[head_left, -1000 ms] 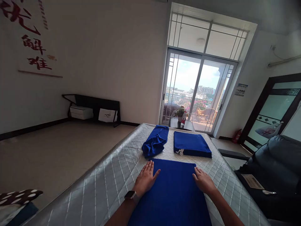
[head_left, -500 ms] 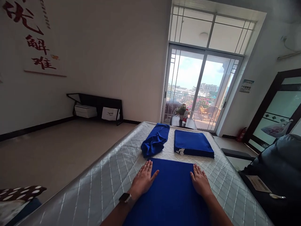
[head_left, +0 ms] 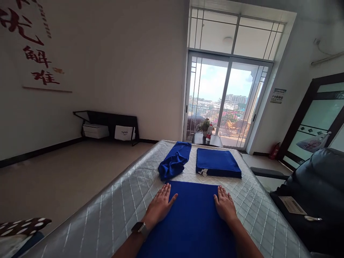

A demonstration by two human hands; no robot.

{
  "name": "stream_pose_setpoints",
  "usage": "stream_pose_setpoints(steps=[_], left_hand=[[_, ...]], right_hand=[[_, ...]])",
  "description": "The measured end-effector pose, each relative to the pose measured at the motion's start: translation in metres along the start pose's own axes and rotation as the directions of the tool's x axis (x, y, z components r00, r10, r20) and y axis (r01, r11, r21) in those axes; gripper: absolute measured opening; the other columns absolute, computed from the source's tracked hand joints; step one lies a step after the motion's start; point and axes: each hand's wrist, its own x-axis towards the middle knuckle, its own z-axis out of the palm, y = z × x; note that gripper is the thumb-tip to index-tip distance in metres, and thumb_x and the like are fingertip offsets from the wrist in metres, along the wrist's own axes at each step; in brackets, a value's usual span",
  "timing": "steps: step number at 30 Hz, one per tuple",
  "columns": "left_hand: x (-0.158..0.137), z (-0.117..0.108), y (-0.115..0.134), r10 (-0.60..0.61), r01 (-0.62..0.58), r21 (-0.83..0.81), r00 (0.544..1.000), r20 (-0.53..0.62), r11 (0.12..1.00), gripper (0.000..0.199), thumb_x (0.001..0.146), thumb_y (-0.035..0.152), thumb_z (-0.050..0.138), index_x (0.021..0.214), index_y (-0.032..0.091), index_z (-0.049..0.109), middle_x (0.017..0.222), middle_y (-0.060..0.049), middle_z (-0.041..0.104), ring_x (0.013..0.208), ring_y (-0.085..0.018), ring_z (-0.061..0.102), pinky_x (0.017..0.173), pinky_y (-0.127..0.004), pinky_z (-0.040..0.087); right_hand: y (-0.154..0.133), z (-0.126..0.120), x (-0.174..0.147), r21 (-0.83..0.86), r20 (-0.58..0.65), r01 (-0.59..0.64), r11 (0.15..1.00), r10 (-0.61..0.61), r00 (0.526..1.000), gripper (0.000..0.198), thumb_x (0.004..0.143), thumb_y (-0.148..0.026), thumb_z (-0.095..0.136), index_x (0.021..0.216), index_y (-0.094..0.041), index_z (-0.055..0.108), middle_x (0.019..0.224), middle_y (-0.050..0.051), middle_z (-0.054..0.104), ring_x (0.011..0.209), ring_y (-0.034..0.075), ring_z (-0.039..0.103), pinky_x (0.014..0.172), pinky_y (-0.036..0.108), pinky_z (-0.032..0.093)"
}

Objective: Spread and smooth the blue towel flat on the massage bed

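A smooth blue cloth (head_left: pixel 193 222) lies flat in front of me, its near end running out of the view. My left hand (head_left: pixel 161 202) rests palm down on its left far corner, fingers stretched forward and thumb out over the cloth. On the right far corner, my right hand (head_left: pixel 225 203) lies flat in the same way. Beyond my left hand is a crumpled blue cloth (head_left: pixel 174 163). Farther to the right sits a neat stack of folded blue cloths (head_left: pixel 219 161), with white labels showing at its near left corner.
The silver quilted table cover (head_left: pixel 129 204) carries all the cloths. To the right stands a black leather chair (head_left: pixel 322 182) holding a brown card (head_left: pixel 292 205) and scissors (head_left: pixel 313 218). A small table (head_left: pixel 197 139) with a plant and bottle is beyond. Patterned fabric (head_left: pixel 24 226) shows lower left.
The whole view has shifted slightly, so things appear a little farther left. Both hands stay flat on the far corners of the blue cloth.
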Motion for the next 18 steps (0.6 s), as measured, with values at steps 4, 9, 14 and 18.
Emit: stream_pose_setpoints(steps=[4,9,14,18], left_hand=[[-0.001,0.0,0.001,-0.001,-0.001,-0.042,1.0,-0.027,0.999,0.083,0.097,0.066,0.018,0.15,0.005,0.033,0.157,-0.017,0.033,0.147,-0.027,0.027,0.119,-0.045,0.026],[-0.002,-0.003,-0.001,0.011,-0.01,-0.084,1.0,0.005,0.996,0.08,0.097,0.065,0.018,0.151,0.008,0.032,0.158,-0.015,0.03,0.147,-0.026,0.027,0.119,-0.045,0.025],[0.007,0.0,-0.014,-0.038,0.04,-0.024,0.997,0.064,0.999,0.084,0.097,0.065,0.017,0.15,0.001,0.03,0.158,-0.02,0.026,0.147,-0.028,0.027,0.119,-0.044,0.025],[0.018,-0.001,-0.012,-0.082,0.082,0.018,0.997,-0.001,0.996,0.083,0.097,0.065,0.017,0.148,0.003,0.037,0.154,-0.021,0.036,0.144,-0.031,0.034,0.117,-0.047,0.03]], right_hand=[[0.0,0.0,-0.001,0.008,-0.012,0.004,1.0,-0.004,1.0,0.066,0.098,-0.043,0.015,0.155,-0.011,0.018,0.162,0.006,0.019,0.15,0.018,0.014,0.121,0.04,0.008],[0.0,-0.003,-0.002,0.024,-0.01,-0.006,1.0,0.006,1.0,0.066,0.098,-0.043,0.016,0.155,-0.011,0.019,0.162,0.006,0.02,0.149,0.017,0.015,0.121,0.038,0.007],[0.0,-0.005,-0.004,0.04,-0.006,-0.008,0.999,0.008,1.0,0.066,0.097,-0.041,0.017,0.155,-0.01,0.02,0.162,0.007,0.019,0.15,0.018,0.014,0.121,0.038,0.006],[0.0,-0.006,-0.004,0.058,-0.001,-0.008,0.998,0.008,1.0,0.066,0.097,-0.042,0.017,0.155,-0.009,0.019,0.162,0.007,0.019,0.15,0.018,0.013,0.121,0.038,0.005]])
